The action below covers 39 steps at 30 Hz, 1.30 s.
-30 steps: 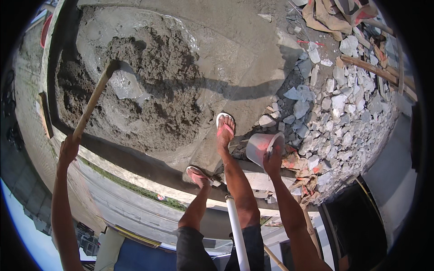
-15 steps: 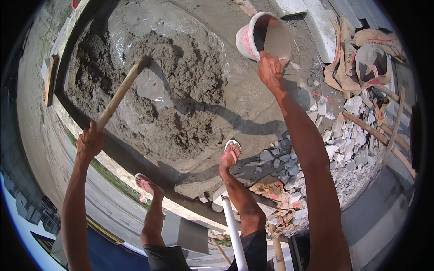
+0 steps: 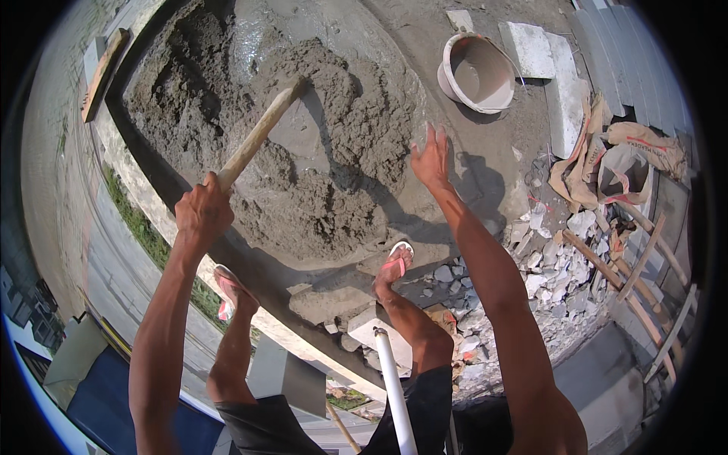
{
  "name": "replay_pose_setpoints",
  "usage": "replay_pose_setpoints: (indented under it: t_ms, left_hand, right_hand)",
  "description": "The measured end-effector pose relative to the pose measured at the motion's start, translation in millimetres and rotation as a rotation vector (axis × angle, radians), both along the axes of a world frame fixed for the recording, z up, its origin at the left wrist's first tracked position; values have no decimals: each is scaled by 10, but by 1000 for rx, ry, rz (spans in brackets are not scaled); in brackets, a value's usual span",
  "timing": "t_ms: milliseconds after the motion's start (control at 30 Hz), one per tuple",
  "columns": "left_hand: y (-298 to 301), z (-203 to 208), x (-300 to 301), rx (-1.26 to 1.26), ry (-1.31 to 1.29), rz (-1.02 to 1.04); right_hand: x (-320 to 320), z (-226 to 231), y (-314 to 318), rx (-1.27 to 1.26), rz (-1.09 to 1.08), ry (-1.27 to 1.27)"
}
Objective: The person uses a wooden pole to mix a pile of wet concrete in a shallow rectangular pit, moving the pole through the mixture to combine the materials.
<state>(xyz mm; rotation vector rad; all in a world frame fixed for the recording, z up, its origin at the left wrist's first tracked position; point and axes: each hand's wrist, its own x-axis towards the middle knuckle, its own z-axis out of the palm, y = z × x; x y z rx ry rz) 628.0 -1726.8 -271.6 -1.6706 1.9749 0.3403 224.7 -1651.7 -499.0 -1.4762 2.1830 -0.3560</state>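
My left hand (image 3: 204, 210) is wrapped round the wooden handle (image 3: 259, 135) of a long tool. The handle slants up to the right, and its far end goes into the wet grey mortar (image 3: 326, 201), where the head is hidden. My right hand (image 3: 432, 161) hangs over the mortar's right edge, fingers spread and holding nothing. Just beyond it to the right, a bucket (image 3: 449, 82) with a pale rim stands upright on the wet ground, grey residue coating its inside.
Broken rubble (image 3: 542, 273) lies at the right, beside wooden poles (image 3: 599, 262) and torn paper sacks (image 3: 588, 155). White blocks (image 3: 561, 98) stand past the bucket. A low wall (image 3: 140, 171) runs along the left. A white pipe (image 3: 394, 394) rises between my legs.
My right hand has let go of the bucket, which now stands upright instead of tilted. The right hand has drawn back towards me. My left hand still grips the handle.
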Motion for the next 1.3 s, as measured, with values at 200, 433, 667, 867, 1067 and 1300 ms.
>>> replay_pose_setpoints:
  t_ms: [200,433,667,867,1067,1300]
  left_hand:
    - [-37,-117,257,177,169,199]
    - [105,-175,256,348,388,393]
    - [-89,-262,518,549,617,751]
    - [-61,-142,478,535,553,867]
    - [-295,-106,-76,414,569,968]
    - [455,-118,-620,393,518,997]
  right_hand:
    - [2310,803,-871,684,-287,-1096]
    - [3304,-18,-1517,881,-512,-779]
    - [3627,-147,-1624,763,-286,-440]
    - [3667,-156,-1521,794,-314,-540]
    - [3001,-704,-1790,822,-198,-496]
    - [2941,-80,-1447,820,-230,-436]
